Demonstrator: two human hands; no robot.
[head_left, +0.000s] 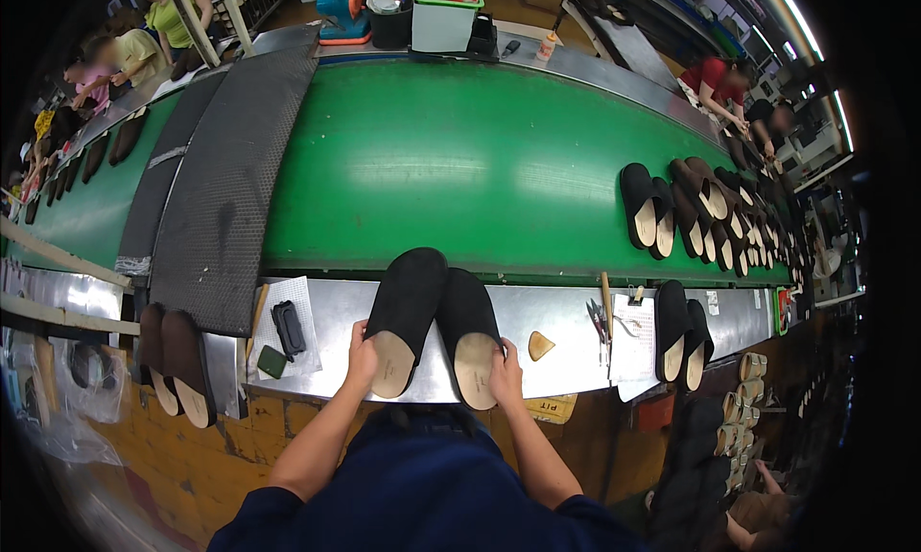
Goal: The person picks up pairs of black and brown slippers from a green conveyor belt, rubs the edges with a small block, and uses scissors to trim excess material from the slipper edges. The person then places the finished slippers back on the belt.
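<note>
Pinching black slippers [436, 312] at heels: left grip [362, 358]; right grip [505, 375].

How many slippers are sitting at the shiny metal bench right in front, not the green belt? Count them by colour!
Black slippers: 4
Brown slippers: 2
Total: 6

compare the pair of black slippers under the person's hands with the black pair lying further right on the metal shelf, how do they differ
The held pair sits at the middle of the metal shelf, with the left hand and right hand gripping its heels; the right pair lies untouched. The held pair's toes spread apart and the left toe reaches over the green belt; the right pair lies close together, wholly on the shelf. Both are black with tan insoles.
</note>
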